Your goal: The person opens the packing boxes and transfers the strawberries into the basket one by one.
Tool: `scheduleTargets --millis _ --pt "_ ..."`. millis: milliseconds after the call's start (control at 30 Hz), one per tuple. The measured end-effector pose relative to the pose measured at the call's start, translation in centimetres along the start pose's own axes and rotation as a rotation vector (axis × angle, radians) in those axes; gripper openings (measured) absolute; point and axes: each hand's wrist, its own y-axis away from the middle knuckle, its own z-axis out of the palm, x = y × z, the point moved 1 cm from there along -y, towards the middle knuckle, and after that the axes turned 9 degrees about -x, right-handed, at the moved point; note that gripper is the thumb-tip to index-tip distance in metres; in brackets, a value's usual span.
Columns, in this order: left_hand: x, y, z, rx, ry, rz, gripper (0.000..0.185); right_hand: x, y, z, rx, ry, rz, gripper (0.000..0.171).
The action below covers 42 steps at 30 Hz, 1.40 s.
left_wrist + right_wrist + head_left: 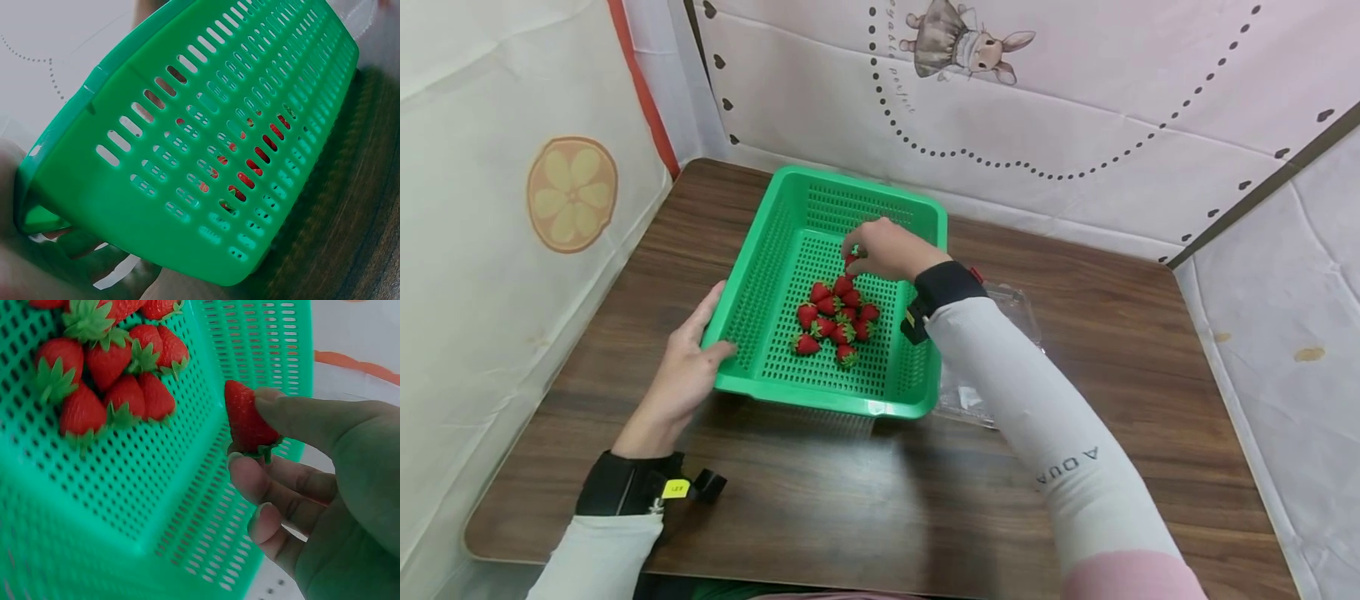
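Item: small red strawberry with green leafy cap (248, 422), pinched between thumb and fingers of the right hand (891, 248), held above the far part of the perforated green plastic basket (775, 250); likely light, soft-skinned, easily bruised (best taken by the sides near the cap). Companion lot: cluster of red strawberries (837, 318) lying on the basket floor. Left hand (688, 367) grips the basket's near-left rim, tilting it. Surface: dark wood-grain table (1120, 358), hard and smooth; crumpled clear plastic wrapper (992, 350) just beside the basket; pale printed cloth screens (1075, 100) enclose three sides
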Motion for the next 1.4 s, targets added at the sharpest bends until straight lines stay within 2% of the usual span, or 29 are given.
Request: scheduleTargets --millis 200,367,733,933,1133,1400 --pt "0.1 -0.1 0.2 -0.011 0.009 0.019 0.081 -1.3 -2.8 1.6 0.0 -0.022 0.004 0.032" --pt "0.3 -0.2 0.3 -0.013 0.017 0.025 0.082 -2.9 -4.6 3.0 0.017 0.033 0.002 0.034" --pt "0.4 -0.2 0.6 -0.018 0.012 0.021 0.083 -3.4 -6.0 5.3 0.013 0.061 0.059 0.038" --pt "0.3 -0.3 0.7 -0.019 0.007 0.026 0.084 -3.0 -5.9 5.6 -0.02 0.071 0.081 0.043" --pt "0.3 -0.1 0.5 -0.015 0.013 0.021 0.084 -2.6 -5.0 4.5 -0.036 0.034 0.08 0.046" --pt "0.0 0.1 0.1 0.002 0.001 0.017 0.083 -3.5 -1.8 1.5 -0.004 0.065 -0.041 0.042"
